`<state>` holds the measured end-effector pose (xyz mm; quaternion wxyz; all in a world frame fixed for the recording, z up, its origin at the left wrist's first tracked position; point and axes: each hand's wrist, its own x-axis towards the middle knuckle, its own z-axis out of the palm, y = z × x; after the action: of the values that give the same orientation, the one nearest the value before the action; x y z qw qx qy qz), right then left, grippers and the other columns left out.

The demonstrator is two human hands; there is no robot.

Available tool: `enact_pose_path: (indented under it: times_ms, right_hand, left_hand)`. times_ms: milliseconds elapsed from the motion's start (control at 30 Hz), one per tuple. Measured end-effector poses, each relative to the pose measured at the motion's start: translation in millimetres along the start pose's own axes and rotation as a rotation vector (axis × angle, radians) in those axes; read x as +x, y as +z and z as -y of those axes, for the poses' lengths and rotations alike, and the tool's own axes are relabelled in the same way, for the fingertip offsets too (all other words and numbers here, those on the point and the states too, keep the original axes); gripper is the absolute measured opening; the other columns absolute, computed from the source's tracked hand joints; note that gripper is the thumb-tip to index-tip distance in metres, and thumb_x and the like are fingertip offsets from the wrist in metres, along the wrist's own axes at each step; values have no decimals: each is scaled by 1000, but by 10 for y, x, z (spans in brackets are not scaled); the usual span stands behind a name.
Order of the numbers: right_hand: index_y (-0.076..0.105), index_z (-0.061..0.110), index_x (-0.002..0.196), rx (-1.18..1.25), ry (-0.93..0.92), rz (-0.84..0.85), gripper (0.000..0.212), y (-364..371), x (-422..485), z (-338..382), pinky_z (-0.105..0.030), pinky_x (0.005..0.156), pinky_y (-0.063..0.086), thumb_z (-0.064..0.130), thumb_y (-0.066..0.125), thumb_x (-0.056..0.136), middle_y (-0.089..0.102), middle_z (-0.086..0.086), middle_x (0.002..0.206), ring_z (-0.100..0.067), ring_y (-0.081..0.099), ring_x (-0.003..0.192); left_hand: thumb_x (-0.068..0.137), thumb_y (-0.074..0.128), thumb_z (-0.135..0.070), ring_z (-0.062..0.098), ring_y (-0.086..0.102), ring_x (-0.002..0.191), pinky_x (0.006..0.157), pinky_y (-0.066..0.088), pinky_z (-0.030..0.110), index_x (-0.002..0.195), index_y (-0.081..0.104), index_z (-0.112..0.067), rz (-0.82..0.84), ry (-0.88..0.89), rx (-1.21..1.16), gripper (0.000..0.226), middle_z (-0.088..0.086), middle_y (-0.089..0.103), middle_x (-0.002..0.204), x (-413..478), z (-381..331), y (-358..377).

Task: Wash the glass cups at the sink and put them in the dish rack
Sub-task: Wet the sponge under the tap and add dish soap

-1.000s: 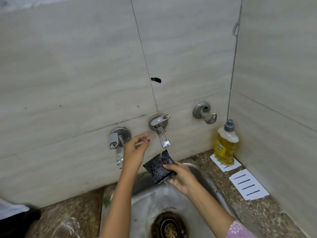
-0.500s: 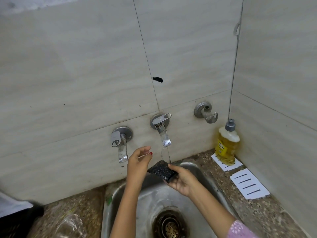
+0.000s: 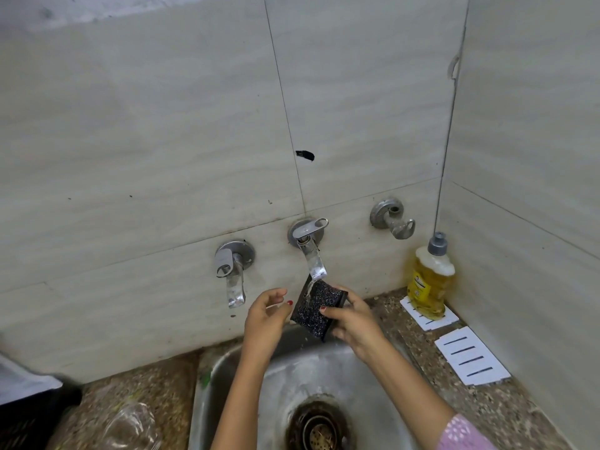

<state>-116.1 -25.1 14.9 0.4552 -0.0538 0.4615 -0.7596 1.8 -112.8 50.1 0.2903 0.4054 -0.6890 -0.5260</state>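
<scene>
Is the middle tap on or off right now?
On: water falls from the middle tap onto the black scrub pad the right hand holds.

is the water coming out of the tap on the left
No, the stream falls from the middle tap onto the black scrub pad that the right hand grips; the left tap shows no flow.

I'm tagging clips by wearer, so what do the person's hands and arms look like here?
The left hand and right hand both show red-painted nails. The right arm wears a pink sleeve with small white marks; the left forearm is bare. No rings, watch or gloves show.
</scene>
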Motion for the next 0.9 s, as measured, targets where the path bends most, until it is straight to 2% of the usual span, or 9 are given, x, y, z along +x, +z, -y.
enact_pose_path:
  times_ms: [200,267,333,400,533,633,733,833,900]
  right_hand:
    - [60,14,103,-22,3,93,46,30,-48,-46,-28,62,58,-24,51,79,67,-8,96,-21,63,88]
    - [59,12,102,37,34,102,42,30,-39,-87,-30,64,59,-22,49,80,66,-10,95,-23,63,86]
    - [57,8,103,136,98,101,34,16,-24,-148,-35,66,58,-19,48,83,66,-14,95,-26,64,85]
    - [55,6,102,194,143,92,29,13,-11,-198,-37,64,58,-16,46,86,65,-16,96,-28,64,84]
    - [55,7,101,203,198,74,30,33,8,-247,-36,55,58,-15,41,88,64,-16,94,-29,62,82]
    - [56,-1,107,295,284,110,27,43,-13,-266,-35,54,58,-5,38,86,68,-18,86,-30,66,73]
    - [60,0,95,318,280,109,21,88,-30,-239,-37,64,54,11,50,81,65,-16,77,-29,63,68]
    - [57,11,82,201,261,96,24,153,5,-217,-24,43,39,31,64,71,52,-4,61,-19,50,49]
    - [58,15,82,185,269,113,25,184,36,-216,-20,41,33,33,67,68,50,-1,58,-14,46,43]
  left_hand:
    - [88,55,0,3,52,79,66,42,18,103,58,-12,-57,-81,-58,20,7,55,106,-25,128,-21]
    - [88,56,0,3,52,81,71,43,21,103,58,-12,-58,-90,-51,19,8,56,108,-44,147,-31]
    - [88,56,-2,2,52,82,71,42,18,105,58,-13,-62,-97,-35,19,6,56,108,-60,164,-53]
    - [89,57,-4,4,52,84,70,41,16,106,59,-14,-63,-101,-26,20,5,57,108,-65,167,-73]
    - [88,57,-3,15,54,89,72,42,23,103,59,-13,-65,-110,-39,18,7,58,107,-53,178,-95]
    - [88,57,-3,18,54,90,69,41,25,99,60,-16,-43,-121,-38,17,8,59,105,-52,194,-97]
    - [89,56,-6,17,54,92,74,40,27,103,58,-15,8,-136,-23,17,1,57,100,-72,142,-68]
    - [91,55,-8,13,53,93,81,38,28,106,57,-16,42,-139,-2,17,-5,54,95,-90,90,-29]
    - [90,55,-8,14,53,92,81,39,28,105,57,-16,46,-139,0,17,-5,54,95,-80,76,-11]
